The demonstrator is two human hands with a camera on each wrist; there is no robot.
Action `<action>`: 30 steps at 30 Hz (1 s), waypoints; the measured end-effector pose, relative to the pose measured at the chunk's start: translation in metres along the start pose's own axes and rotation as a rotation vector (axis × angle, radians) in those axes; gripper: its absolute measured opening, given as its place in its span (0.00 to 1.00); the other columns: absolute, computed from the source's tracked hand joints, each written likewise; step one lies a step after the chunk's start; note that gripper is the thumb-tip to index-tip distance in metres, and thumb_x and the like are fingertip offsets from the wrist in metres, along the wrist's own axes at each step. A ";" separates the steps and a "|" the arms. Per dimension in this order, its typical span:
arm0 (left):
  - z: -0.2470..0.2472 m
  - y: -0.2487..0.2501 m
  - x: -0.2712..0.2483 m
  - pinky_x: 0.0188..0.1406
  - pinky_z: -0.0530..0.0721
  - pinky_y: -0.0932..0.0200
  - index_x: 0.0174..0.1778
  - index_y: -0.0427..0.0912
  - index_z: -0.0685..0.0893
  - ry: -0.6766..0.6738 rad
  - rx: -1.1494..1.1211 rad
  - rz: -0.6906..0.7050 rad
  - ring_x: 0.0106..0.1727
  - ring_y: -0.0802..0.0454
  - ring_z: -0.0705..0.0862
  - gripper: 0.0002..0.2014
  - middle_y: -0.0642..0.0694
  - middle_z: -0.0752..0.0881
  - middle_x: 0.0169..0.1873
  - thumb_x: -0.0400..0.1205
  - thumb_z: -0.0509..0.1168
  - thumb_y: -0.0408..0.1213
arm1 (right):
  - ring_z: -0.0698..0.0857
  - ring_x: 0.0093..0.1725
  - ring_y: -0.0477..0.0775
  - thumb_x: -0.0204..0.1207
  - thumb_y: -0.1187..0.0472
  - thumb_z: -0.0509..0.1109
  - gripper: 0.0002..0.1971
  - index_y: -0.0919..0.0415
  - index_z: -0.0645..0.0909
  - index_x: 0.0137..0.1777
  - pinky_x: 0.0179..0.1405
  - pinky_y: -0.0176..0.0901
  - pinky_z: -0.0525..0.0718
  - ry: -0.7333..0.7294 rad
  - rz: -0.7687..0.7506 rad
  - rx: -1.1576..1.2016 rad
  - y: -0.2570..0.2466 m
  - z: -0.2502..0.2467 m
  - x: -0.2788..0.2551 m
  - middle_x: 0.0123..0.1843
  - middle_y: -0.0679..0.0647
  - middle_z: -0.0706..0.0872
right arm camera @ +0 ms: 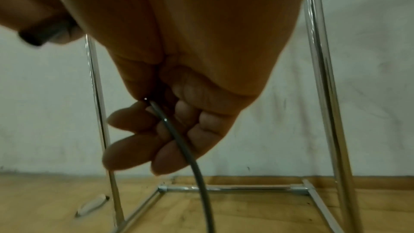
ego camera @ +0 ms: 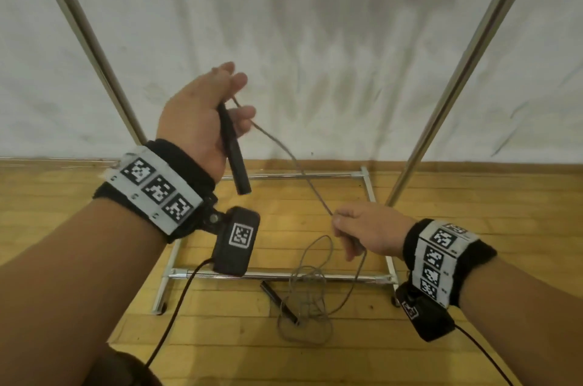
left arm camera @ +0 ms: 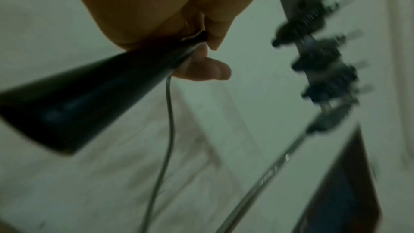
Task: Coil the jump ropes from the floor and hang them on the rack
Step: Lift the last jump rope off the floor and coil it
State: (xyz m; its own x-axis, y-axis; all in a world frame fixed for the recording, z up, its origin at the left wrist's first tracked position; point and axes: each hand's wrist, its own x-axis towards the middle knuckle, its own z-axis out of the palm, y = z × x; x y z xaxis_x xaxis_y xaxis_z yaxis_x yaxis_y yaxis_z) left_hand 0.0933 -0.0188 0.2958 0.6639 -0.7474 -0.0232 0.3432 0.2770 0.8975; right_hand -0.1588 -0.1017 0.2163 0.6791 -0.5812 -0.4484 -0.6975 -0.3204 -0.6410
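My left hand (ego camera: 202, 120) is raised and grips a black jump-rope handle (ego camera: 233, 149) that points down past the palm; the same handle (left arm camera: 85, 102) fills the left wrist view. A thin grey rope (ego camera: 284, 152) runs from its top end diagonally down to my right hand (ego camera: 362, 231), which pinches the rope (right arm camera: 177, 139) between thumb and curled fingers. Below the right hand the rope drops to a loose tangle (ego camera: 306, 306) on the floor beside the second black handle (ego camera: 279, 302). The metal rack (ego camera: 467, 70) stands in front of me.
The rack's chrome uprights (ego camera: 85, 35) lean to either side, and its base bars (ego camera: 284, 275) lie on the wooden floor. A white wall stands behind. Dark hook-like fittings (left arm camera: 318, 56) sit blurred on a rack bar. A small pale object (right arm camera: 91, 205) lies on the floor.
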 end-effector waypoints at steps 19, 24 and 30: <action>0.010 -0.037 -0.025 0.22 0.75 0.61 0.41 0.53 0.90 -0.721 0.995 0.076 0.21 0.56 0.76 0.10 0.55 0.81 0.25 0.83 0.76 0.53 | 0.87 0.30 0.53 0.90 0.60 0.59 0.15 0.64 0.82 0.46 0.34 0.40 0.84 0.170 -0.259 0.239 -0.057 -0.036 -0.038 0.30 0.57 0.85; -0.018 -0.019 0.003 0.21 0.73 0.58 0.39 0.52 0.92 -0.304 0.844 0.149 0.23 0.54 0.74 0.12 0.66 0.78 0.52 0.82 0.73 0.54 | 0.84 0.29 0.56 0.92 0.61 0.57 0.16 0.65 0.80 0.45 0.32 0.43 0.82 0.197 -0.230 0.424 -0.043 -0.034 -0.049 0.29 0.58 0.81; -0.056 -0.019 0.018 0.27 0.82 0.54 0.47 0.60 0.93 0.018 0.917 0.092 0.22 0.56 0.81 0.06 0.58 0.94 0.44 0.86 0.71 0.51 | 0.84 0.28 0.50 0.91 0.57 0.57 0.17 0.63 0.81 0.44 0.34 0.44 0.82 0.204 -0.001 0.166 -0.003 -0.027 -0.056 0.29 0.54 0.81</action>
State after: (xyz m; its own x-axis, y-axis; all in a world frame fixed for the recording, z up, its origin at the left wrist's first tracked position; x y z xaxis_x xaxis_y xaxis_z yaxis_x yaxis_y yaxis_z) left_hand 0.1359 -0.0042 0.2537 0.6753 -0.7346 0.0659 -0.3673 -0.2574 0.8938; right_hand -0.2008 -0.0889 0.2598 0.6078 -0.7252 -0.3234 -0.6380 -0.2037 -0.7426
